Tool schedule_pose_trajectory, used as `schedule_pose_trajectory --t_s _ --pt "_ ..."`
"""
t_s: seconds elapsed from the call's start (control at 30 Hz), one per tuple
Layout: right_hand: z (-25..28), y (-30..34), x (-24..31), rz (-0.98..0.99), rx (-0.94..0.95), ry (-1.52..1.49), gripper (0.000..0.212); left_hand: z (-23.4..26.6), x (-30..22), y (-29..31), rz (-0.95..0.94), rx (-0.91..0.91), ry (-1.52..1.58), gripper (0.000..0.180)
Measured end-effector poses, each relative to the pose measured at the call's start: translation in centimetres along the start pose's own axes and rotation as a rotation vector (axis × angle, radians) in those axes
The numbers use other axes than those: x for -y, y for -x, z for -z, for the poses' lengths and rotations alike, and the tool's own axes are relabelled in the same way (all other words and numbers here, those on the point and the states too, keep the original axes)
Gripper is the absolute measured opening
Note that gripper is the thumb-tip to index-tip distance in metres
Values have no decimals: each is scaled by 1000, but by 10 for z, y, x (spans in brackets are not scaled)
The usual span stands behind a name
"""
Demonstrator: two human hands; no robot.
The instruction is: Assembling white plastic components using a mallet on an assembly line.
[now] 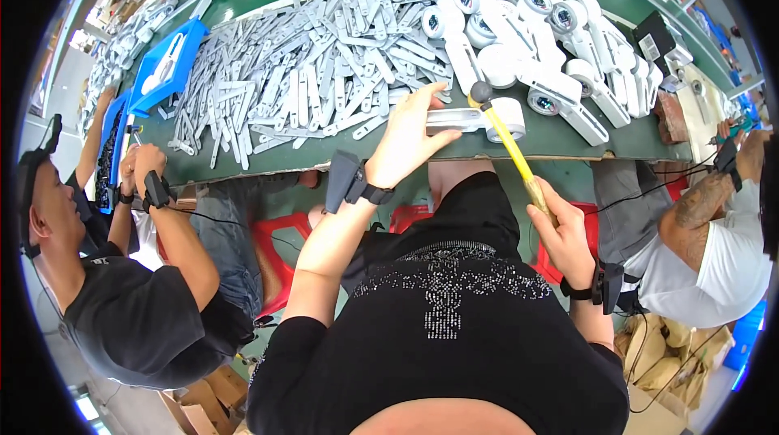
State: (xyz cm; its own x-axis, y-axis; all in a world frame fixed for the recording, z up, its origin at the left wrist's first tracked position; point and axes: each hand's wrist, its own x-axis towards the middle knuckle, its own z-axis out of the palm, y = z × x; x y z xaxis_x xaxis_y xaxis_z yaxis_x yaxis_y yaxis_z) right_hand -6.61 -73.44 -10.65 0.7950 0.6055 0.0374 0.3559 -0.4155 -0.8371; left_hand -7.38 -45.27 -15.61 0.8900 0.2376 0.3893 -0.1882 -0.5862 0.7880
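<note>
My left hand (410, 133) is closed round the narrow end of a white plastic arm-shaped part (454, 119), thumb on the near side and fingers on the far side. The part lies at the near edge of the dark green table, its round end (509, 117) pointing right. In my right hand (560, 232) is a mallet (510, 143) with a yellow handle, gripped low down. Its dark rounded head (481, 94) is over the part, near the round end; whether they touch I cannot tell.
A wide heap of flat grey-white strips (308, 70) covers the table's middle. White round-ended arm assemblies (527, 37) are piled to the right, near a reddish-brown block (672, 118). A blue tray (185, 70) stands left. Co-workers sit on both sides, a black sleeve (146, 305) at left.
</note>
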Motion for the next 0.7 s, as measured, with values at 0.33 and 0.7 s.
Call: schedule_pose_trajectory --t_s 0.33,0.7 --pt "-3 5 -2 102 4 19 42 -2 14 -2 -35 -29 -82 27" --pt "-8 -2 4 50 107 30 40 -13 16 11 121 -124 158 64"
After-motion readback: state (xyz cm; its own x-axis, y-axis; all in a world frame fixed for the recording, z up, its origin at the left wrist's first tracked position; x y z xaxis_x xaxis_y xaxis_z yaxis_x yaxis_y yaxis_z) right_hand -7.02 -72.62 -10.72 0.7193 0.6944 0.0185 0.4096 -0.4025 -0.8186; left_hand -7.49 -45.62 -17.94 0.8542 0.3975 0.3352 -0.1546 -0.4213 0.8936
